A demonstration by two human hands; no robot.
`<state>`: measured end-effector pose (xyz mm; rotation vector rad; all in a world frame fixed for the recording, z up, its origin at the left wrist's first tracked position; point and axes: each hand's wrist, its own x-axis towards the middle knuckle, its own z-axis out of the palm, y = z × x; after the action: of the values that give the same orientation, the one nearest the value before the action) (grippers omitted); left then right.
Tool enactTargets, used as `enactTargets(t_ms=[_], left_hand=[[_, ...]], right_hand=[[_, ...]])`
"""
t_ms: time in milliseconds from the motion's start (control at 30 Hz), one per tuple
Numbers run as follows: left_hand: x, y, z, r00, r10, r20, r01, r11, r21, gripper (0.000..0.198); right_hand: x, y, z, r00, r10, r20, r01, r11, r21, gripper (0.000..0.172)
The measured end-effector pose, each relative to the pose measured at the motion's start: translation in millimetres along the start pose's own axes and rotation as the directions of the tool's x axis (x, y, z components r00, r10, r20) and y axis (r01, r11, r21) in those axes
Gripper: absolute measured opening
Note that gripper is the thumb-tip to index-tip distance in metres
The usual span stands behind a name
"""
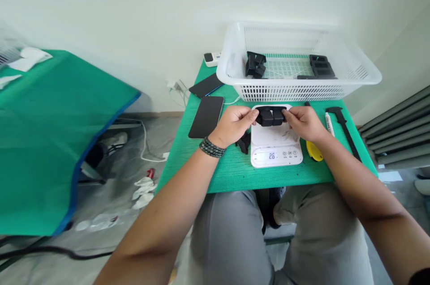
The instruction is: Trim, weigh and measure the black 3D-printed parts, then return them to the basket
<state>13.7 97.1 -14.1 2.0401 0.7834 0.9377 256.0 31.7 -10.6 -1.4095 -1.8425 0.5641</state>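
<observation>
A black plastic part point(271, 116) rests on the far end of a white digital scale point(275, 144) whose display reads 26. My left hand point(234, 125) pinches the part's left end, and a dark bead bracelet circles that wrist. My right hand point(303, 123) grips the part's right end. Both hands are closed on it. A small black piece point(243, 144) lies on the green mat just left of the scale, under my left hand.
A white plastic basket point(356, 74) at the table's back holds two black parts point(255, 65). Two phones point(206, 116) lie to the left. A yellow object point(314, 151), a white pen and a black caliper point(346, 130) sit at right. A green-covered table point(50, 133) stands at far left.
</observation>
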Motion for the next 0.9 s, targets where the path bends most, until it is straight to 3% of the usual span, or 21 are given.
enactTargets(t_ms=[133,433,600,700,767,900], left_hand=[[0,-1,-0.6,1.000,0.022,0.009,-0.023,0.998,0.065,0.063],[1,-6,-2.2,0.995,0.089,0.043,-0.097,0.967,0.238,0.045],[2,-6,-0.6,0.995,0.031,0.100,-0.060,0.952,0.301,0.017],[1,-6,1.3,0.990,0.004,0.143,-0.053,0.940,0.336,0.021],[1,-6,1.5,0.991,-0.007,0.131,-0.040,0.934,0.355,0.021],[2,-9,-0.6,0.998,-0.009,0.068,-0.017,0.932,0.361,0.021]], right_hand=[[0,-2,1,0.999,-0.040,0.028,0.043,0.994,-0.103,0.050],[2,3,-1,1.000,-0.020,0.016,0.022,0.988,-0.154,0.042],[2,2,-4,0.995,-0.038,0.090,0.051,0.987,-0.149,0.040],[0,-2,-9,0.989,-0.085,0.124,0.099,0.989,-0.108,0.041],[-1,-3,-12,0.993,-0.104,0.062,0.108,0.991,-0.078,0.042],[1,2,-15,0.970,-0.126,-0.207,0.107,0.989,-0.101,0.030]])
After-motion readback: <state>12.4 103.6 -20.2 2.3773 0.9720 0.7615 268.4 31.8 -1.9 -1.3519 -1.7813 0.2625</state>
